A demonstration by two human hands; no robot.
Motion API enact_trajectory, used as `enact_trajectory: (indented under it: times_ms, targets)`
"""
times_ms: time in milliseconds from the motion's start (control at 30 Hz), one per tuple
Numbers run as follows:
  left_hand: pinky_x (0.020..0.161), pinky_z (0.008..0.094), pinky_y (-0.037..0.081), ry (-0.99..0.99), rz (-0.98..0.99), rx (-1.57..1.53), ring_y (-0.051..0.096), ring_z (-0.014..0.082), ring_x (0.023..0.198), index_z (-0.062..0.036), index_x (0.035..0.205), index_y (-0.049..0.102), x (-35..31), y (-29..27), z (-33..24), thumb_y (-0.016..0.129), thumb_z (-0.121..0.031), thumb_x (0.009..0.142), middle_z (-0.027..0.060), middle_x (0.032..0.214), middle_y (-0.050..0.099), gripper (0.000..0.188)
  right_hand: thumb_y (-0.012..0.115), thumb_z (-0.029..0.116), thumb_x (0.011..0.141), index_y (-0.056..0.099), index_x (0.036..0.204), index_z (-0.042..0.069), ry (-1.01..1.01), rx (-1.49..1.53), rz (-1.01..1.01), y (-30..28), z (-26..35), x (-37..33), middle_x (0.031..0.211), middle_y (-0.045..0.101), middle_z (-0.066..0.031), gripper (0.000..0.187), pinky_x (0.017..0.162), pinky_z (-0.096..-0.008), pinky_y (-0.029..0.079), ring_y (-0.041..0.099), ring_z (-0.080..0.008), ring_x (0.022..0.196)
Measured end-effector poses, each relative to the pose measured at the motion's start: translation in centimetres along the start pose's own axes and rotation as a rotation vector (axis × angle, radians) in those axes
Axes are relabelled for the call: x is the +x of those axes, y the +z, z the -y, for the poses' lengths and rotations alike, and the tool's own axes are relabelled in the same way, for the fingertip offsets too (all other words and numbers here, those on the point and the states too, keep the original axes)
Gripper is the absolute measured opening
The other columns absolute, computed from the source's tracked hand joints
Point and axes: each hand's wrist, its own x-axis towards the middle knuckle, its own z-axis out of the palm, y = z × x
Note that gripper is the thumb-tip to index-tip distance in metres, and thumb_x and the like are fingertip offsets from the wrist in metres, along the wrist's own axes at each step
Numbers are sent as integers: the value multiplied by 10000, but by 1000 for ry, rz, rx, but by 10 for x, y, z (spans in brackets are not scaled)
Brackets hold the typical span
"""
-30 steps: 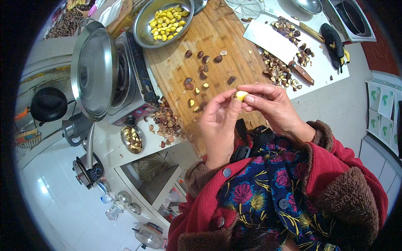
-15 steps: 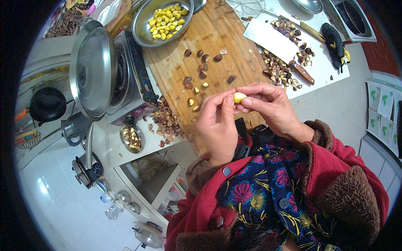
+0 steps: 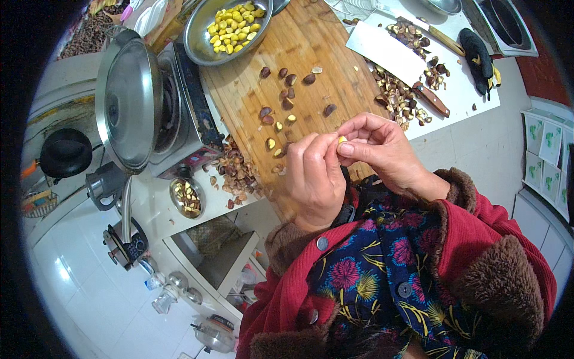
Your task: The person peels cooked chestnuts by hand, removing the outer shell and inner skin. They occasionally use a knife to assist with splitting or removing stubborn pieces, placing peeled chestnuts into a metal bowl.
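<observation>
A yellow peeled chestnut (image 3: 342, 139) shows as a small patch between my fingertips, over the near edge of the wooden cutting board (image 3: 338, 54). My right hand (image 3: 385, 151) pinches it between thumb and fingers. The fingers of my left hand (image 3: 315, 179) are closed against its other side, hiding most of it. Beyond my hands, brown chestnut pieces (image 3: 288, 103) and some cut ones with yellow flesh (image 3: 271, 143) are scattered on the board. At the far left of the board, a metal bowl (image 3: 192, 45) holds many yellow peeled chestnuts.
Right of the board lie a cleaver (image 3: 385, 52) with a wooden handle and a heap of shells (image 3: 397, 99). Loose peelings (image 3: 236, 170) and a small metal dish (image 3: 174, 197) are at the left, near a stove with a lidded wok (image 3: 128, 102). Dark bananas (image 3: 475, 60) lie far right.
My left hand has turned and its fingers have closed further over the chestnut, so less of it shows. The whole view has shifted slightly.
</observation>
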Motion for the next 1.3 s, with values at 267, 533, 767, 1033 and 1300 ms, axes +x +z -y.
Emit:
enact_trajectory:
  times_ms: [267, 533, 767, 1033, 1300]
  targets:
    - [679, 334, 493, -240, -50, -87, 601, 251, 783, -16, 932, 604, 1, 2, 0, 614, 7, 853, 118, 880, 598, 83, 651, 21, 851, 583, 1136, -33, -29, -16, 9, 0, 0, -2, 1023, 665, -111, 298, 864, -276, 515, 643, -153, 944]
    - [642, 293, 482, -214, -33, -42, 594, 214, 752, -11, 923, 618, 6, 2, 1, 620, -7, 857, 103, 869, 600, 66, 637, 41, 868, 566, 1178, -40, 42, 32, 29, -6, 0, 0, 1025, 671, -136, 328, 819, -291, 543, 659, -173, 922]
    - [669, 326, 495, -215, -1, -28, 602, 252, 788, -21, 957, 611, 9, 4, 4, 638, -8, 843, 116, 882, 594, 118, 656, 72, 861, 561, 1183, -33, 128, 114, 33, -10, 4, 1, 1003, 670, -122, 352, 788, -273, 554, 662, -171, 905]
    - [681, 350, 498, -6, 49, 64, 605, 272, 796, -34, 947, 639, 12, 7, 7, 687, 11, 780, 113, 873, 600, 179, 654, 85, 864, 557, 1196, -16, 144, 134, -11, -14, 3, 5, 1040, 651, -86, 360, 786, -267, 554, 653, -150, 904]
    - [597, 313, 497, 55, 87, 66, 600, 228, 702, -40, 939, 641, 7, 15, 16, 707, -5, 773, 99, 847, 596, 182, 622, 94, 892, 522, 1251, -25, 140, 17, -44, -22, 5, 5, 1035, 652, -85, 391, 741, -230, 548, 651, -122, 843]
